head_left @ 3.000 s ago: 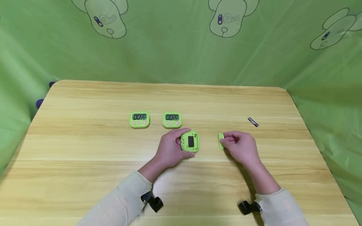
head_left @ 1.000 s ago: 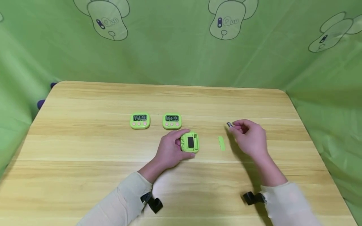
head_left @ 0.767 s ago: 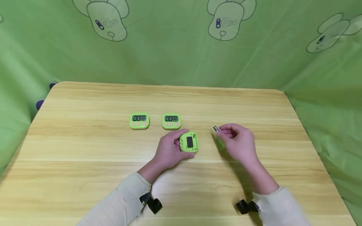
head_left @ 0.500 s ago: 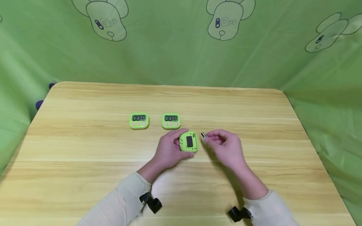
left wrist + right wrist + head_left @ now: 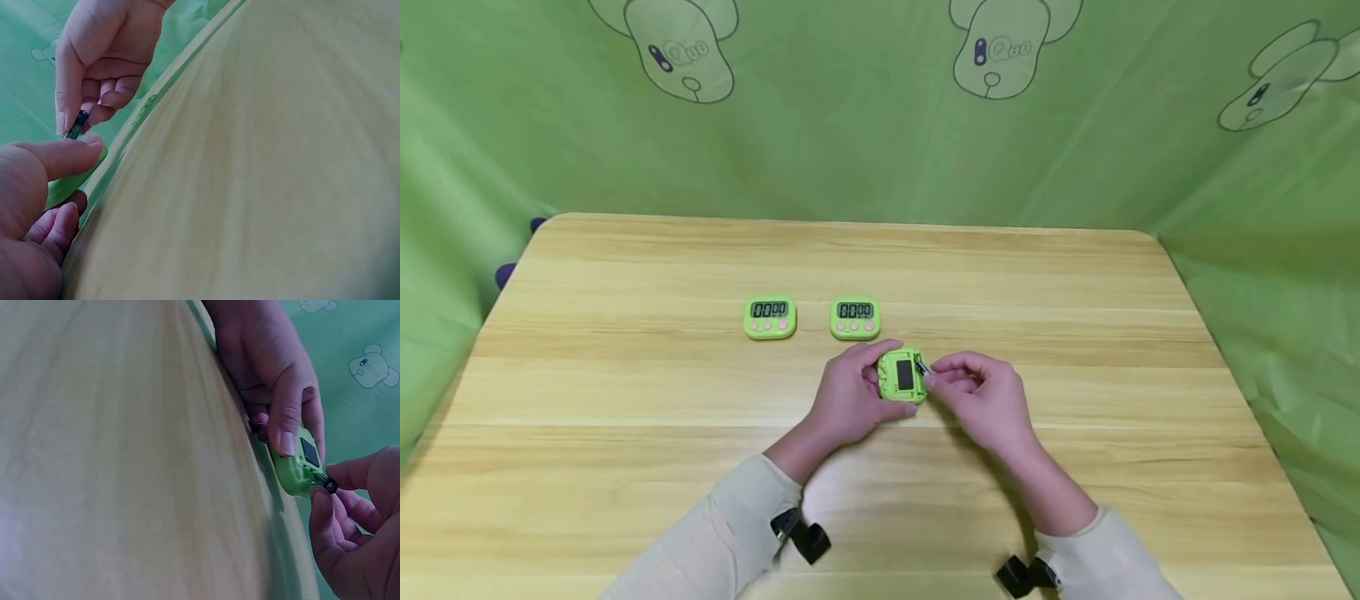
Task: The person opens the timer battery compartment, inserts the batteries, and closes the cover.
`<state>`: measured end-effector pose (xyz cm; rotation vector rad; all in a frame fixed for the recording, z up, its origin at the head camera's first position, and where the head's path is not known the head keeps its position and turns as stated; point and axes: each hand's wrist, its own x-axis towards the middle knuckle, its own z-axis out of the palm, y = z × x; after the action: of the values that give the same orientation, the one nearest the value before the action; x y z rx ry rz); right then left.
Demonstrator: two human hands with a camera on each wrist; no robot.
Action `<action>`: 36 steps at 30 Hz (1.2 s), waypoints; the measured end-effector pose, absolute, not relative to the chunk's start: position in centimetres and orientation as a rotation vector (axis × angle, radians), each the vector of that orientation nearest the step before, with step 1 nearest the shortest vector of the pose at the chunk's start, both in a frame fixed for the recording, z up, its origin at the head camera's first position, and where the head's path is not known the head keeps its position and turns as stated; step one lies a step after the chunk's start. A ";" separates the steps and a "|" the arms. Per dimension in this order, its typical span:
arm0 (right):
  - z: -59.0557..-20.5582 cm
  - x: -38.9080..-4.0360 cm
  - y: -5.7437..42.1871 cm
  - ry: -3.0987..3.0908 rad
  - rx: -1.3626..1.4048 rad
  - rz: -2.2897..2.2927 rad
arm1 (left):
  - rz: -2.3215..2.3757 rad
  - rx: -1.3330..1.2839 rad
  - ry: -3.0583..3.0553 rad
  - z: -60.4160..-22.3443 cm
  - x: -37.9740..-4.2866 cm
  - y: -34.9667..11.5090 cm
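Note:
My left hand [image 5: 850, 392] grips a green digital timer [image 5: 891, 390], its back turned up and the battery slot uncovered. A thumb and fingers hold it by two opposite edges. My right hand [image 5: 988, 400] pinches a small dark battery [image 5: 922, 367] between thumb and fingertips. One end of the battery is at the slot on the timer's right side, and it sits at a slant. In the right wrist view the battery [image 5: 329, 485] sticks out from the timer [image 5: 289, 473]. The green battery cover [image 5: 142, 111] lies on the table, hidden by my right hand in the head view.
Two more green timers, a left one [image 5: 770, 317] and a right one [image 5: 855, 317], lie face up behind my hands, both reading zeros. The wooden table [image 5: 625, 375] is bordered by a green printed curtain [image 5: 850, 150].
My right hand put the battery cover down on the table, picked up the battery from the right and brought it left to the timer's slot. My left hand kept the timer in place.

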<state>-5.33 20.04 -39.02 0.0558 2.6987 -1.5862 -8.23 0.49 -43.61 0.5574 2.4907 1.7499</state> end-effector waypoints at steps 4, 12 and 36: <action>-39.3 -5.3 19.9 2.697 0.028 -1.640 | 1.755 0.563 2.488 -43.6 -8.3 0.5; -39.6 -5.2 19.8 2.604 0.053 -1.716 | 1.756 0.557 2.497 -43.5 -8.2 0.5; -40.2 -5.5 20.7 2.485 -0.085 -1.665 | 1.759 0.578 2.498 -43.4 -8.2 0.3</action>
<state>-5.54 20.69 -40.16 -0.0849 2.4846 -1.6647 -8.21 0.28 -43.45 0.5784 2.4984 1.7593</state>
